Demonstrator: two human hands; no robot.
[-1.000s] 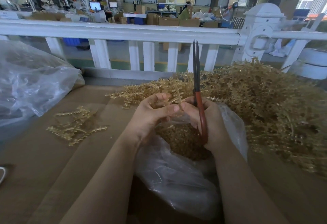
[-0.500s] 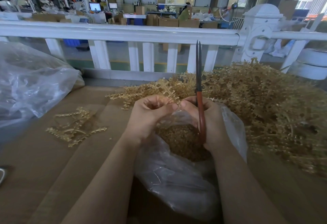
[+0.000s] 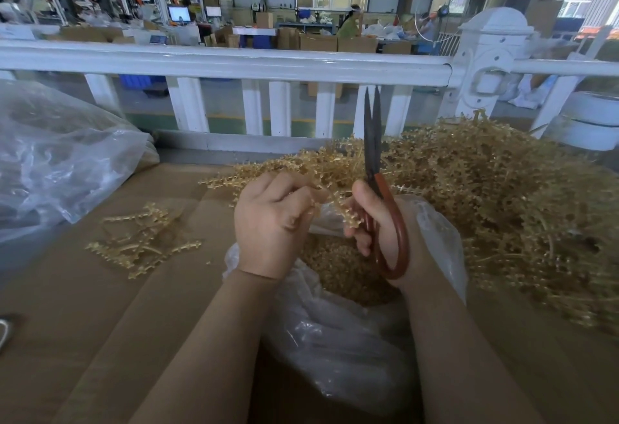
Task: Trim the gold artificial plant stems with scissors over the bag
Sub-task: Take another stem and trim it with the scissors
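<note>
My left hand [image 3: 271, 219] pinches a gold plant stem [image 3: 346, 214] above the open clear plastic bag [image 3: 335, 343]. The bag holds a heap of gold trimmings [image 3: 338, 266]. My right hand [image 3: 378, 222] grips red-handled scissors [image 3: 376, 169], blades pointing up and slightly parted; its fingertips also touch the stem's leafy end. A large pile of untrimmed gold stems [image 3: 495, 195] lies to the right and behind the hands.
A small heap of gold stems [image 3: 140, 242] lies on the cardboard surface [image 3: 100, 306] to the left. A big clear plastic bag [image 3: 57, 162] sits at far left. A white railing [image 3: 234, 65] runs across behind the table.
The stem has swung down from above my left hand to between both hands. The scissor blades have parted slightly and my right hand has turned outward.
</note>
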